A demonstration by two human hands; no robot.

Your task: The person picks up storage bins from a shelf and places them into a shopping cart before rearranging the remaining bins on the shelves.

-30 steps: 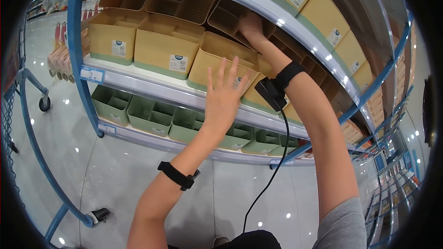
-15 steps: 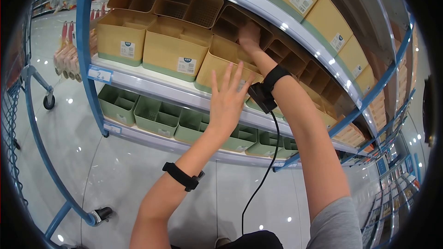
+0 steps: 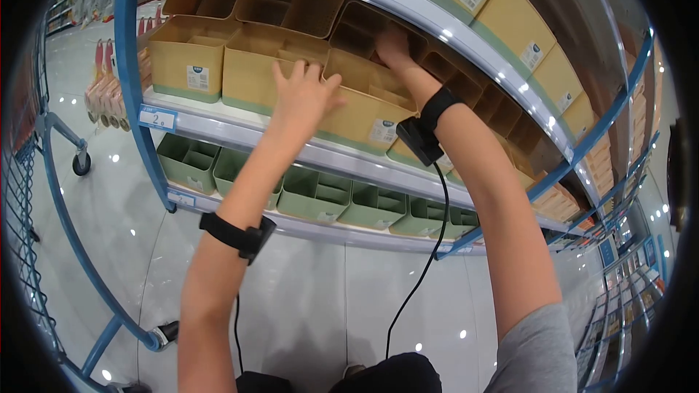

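On the middle shelf, my left hand [image 3: 302, 98] is in front of a yellow storage box [image 3: 255, 73], fingers apart and slightly bent, fingertips near its top edge. Right of that hand stands another yellow divided box [image 3: 357, 109] with a white label. My right hand [image 3: 393, 45] reaches over this box into a brown-looking divided box [image 3: 354, 25] in the back row. Its fingers point down inside and are mostly hidden, so I cannot tell whether they grip anything. Black straps with small devices circle both forearms.
Green divided boxes [image 3: 313, 193] line the lower shelf, and yellow-green ones [image 3: 510, 33] stand above. A blue post [image 3: 129, 65] bounds the shelf at left, beside a blue-framed cart [image 3: 65, 240]. A black cable [image 3: 416, 287] hangs from the right wrist device.
My left hand has moved left along the front row, from the third yellow box toward the second, its fingers now more bent. My right hand stays in the back-row box.
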